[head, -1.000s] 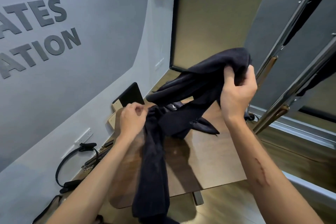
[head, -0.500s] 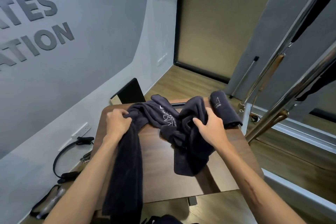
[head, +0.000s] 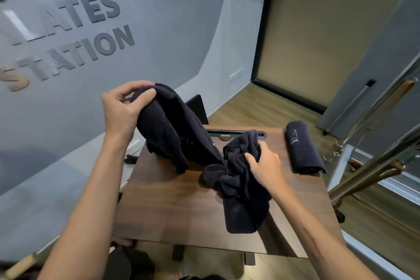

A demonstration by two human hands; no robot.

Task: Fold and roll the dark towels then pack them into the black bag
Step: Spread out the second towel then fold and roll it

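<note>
A crumpled dark navy terry towel [head: 204, 157] stretches across the brown wooden bench [head: 172, 207], strung between 2 hands. The left hand [head: 123, 110] holds 1 end raised above the far-left corner of the bench, thumb and fingers [head: 148, 93] curled and pinching a fold of cloth. The right hand [head: 264, 162] sits lower, near the middle of the bench, its fingers curled into a bunched clump of the same towel, the rest of which spills toward the near edge. So the towel's long axis runs from high at the far left down to the near right, still twisted instead of flat. To get a fold started, it probably needs to be shaken out and spread on the open wood between the hands; the left hand holds the freer end for that. A rolled dark towel with pale stitched lettering [head: 303, 146] lies at the far right of the bench, apart from the right hand, lengthwise far to near. The black bag cannot be made out with certainty; dark shapes sit under the near edge.
</note>
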